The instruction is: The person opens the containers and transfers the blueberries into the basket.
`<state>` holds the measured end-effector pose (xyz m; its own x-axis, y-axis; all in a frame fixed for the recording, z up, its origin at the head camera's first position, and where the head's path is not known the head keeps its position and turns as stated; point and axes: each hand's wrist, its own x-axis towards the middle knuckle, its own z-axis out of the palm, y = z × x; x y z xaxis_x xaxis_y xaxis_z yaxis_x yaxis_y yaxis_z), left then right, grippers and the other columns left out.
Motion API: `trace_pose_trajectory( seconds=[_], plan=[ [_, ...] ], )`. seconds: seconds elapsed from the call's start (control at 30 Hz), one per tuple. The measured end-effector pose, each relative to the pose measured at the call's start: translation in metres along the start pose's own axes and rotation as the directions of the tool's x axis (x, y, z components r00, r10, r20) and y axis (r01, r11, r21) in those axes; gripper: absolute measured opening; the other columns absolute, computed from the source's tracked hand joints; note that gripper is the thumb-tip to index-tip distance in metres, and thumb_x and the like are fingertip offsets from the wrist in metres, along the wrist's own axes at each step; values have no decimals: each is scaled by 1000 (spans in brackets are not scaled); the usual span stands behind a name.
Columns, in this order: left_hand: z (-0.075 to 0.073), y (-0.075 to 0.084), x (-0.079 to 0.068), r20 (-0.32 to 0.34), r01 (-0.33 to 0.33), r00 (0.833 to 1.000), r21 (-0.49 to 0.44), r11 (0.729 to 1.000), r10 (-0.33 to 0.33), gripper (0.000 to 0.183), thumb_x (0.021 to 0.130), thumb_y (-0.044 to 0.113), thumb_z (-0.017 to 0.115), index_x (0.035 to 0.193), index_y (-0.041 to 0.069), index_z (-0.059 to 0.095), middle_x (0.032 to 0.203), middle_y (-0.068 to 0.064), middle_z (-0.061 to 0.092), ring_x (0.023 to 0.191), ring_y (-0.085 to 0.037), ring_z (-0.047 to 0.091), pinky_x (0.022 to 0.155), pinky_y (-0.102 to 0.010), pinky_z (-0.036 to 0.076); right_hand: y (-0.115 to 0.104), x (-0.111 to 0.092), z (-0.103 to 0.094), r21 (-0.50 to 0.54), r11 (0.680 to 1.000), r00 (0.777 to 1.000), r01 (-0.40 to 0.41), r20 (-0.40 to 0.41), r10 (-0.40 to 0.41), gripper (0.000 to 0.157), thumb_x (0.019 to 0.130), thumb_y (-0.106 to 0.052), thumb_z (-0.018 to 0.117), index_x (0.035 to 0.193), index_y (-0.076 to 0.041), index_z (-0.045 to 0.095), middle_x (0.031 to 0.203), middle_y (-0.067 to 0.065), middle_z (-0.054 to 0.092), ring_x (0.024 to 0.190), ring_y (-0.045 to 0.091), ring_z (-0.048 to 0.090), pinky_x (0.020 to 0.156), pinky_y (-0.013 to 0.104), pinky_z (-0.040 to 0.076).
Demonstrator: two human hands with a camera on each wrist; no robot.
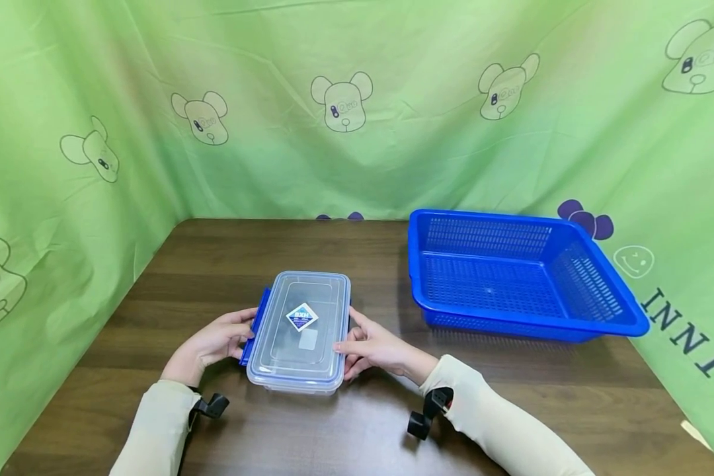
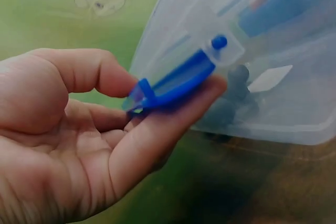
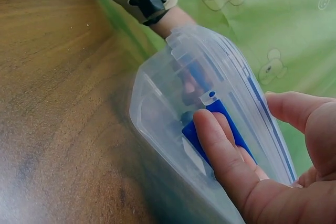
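A clear plastic food container (image 1: 299,357) with a lid and a diamond-shaped sticker (image 1: 301,317) is held between both hands, close over the table. My left hand (image 1: 221,340) is at its left side. In the left wrist view, the thumb and fingers pinch a blue clasp (image 2: 181,85) that is swung outward. My right hand (image 1: 376,347) grips the opposite side, thumb at the lid's edge. In the right wrist view, its fingers (image 3: 218,142) reach along another blue clasp (image 3: 228,127), which stands away from the container's wall.
A blue perforated basket (image 1: 526,324) stands at the right of the wooden table (image 1: 285,436). Behind and beside the table hangs a green curtain (image 1: 393,158) printed with bear faces. Each wrist wears a black strap-on camera.
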<state>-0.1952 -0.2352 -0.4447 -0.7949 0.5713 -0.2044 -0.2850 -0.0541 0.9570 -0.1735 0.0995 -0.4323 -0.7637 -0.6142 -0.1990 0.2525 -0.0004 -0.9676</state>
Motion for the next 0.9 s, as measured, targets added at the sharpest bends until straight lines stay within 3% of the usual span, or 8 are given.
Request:
trace_pose_trajectory(
  seconds=[0.1, 0.2, 0.53, 0.7, 0.9],
  plan=[
    [-3, -6, 1, 20, -18, 1000, -34, 999, 19, 66, 92, -9, 41, 148, -19, 9, 114, 0, 65, 90, -15, 67, 73, -36, 60, 1, 0, 0, 10, 1000, 1000, 1, 4, -1, 94, 96, -1, 61, 157, -3, -10, 83, 9, 60, 62, 19, 67, 61, 42, 60],
    [-4, -9, 0, 8, -18, 1000, -9, 1000, 18, 63, 92, -10, 42, 146, -20, 12, 114, -1, 62, 91, -15, 67, 75, -36, 60, 1, -1, 0, 23, 1000, 1000, 1, 9, -2, 94, 96, -1, 61, 157, -4, -9, 84, 10, 60, 62, 19, 67, 61, 42, 60],
    [9, -6, -1, -149, 22, 989, 159, 987, 2, 70, 89, -2, 63, 145, -18, 24, 114, -13, 56, 88, -17, 65, 74, -38, 59, 1, -1, -1, 25, 1000, 1000, 1, 6, -1, 93, 95, -1, 61, 157, -4, -8, 84, 10, 59, 61, 19, 66, 59, 39, 60],
    [11, -3, -2, -206, 24, 978, 193, 981, 17, 65, 93, 2, 61, 146, -16, 27, 120, -18, 54, 92, -17, 64, 77, -38, 59, -1, -1, -3, 14, 1000, 1000, 8, 7, -8, 92, 96, -1, 60, 157, -3, -9, 85, 9, 59, 62, 20, 66, 60, 40, 60],
    [19, 4, -14, -300, -8, 951, 219, 976, 75, 63, 96, 5, 58, 148, -13, 27, 136, -31, 42, 103, -19, 63, 85, -35, 57, -6, -6, -7, 7, 1000, 1000, 10, 1, -10, 91, 96, -1, 61, 156, 2, -8, 93, 10, 59, 66, 21, 67, 64, 41, 61]
  ],
)
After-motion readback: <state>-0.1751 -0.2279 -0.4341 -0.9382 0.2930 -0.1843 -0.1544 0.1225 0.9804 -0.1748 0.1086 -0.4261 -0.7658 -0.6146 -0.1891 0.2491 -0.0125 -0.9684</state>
